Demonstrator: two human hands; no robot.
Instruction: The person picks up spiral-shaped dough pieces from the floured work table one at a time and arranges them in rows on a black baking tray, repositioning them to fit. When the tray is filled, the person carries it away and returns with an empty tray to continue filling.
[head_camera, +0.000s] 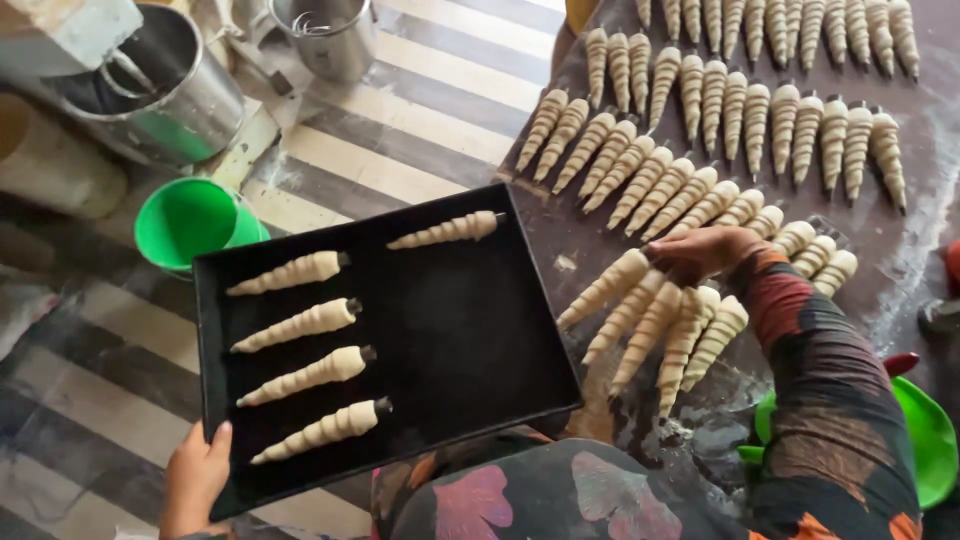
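My left hand (195, 478) grips the near left corner of a black baking tray (460, 330), held out over the floor. Several dough-wrapped cones lie on the tray: a column on its left side (300, 325) and one more at its far edge (447, 230). My right hand (700, 252) reaches onto the dark worktable (580, 235) and rests on a cluster of dough cones (655, 320), fingers curled over the wide end of one. Many more dough cones (720, 110) lie in rows across the table. I cannot tell if the hand has hold of a cone.
A green bucket (185, 220) stands on the striped floor beside the tray. A large steel mixer bowl (165, 85) and a smaller steel pot (330, 35) stand at the far left. A green bowl (925, 435) sits at the right edge. Flour dusts the table.
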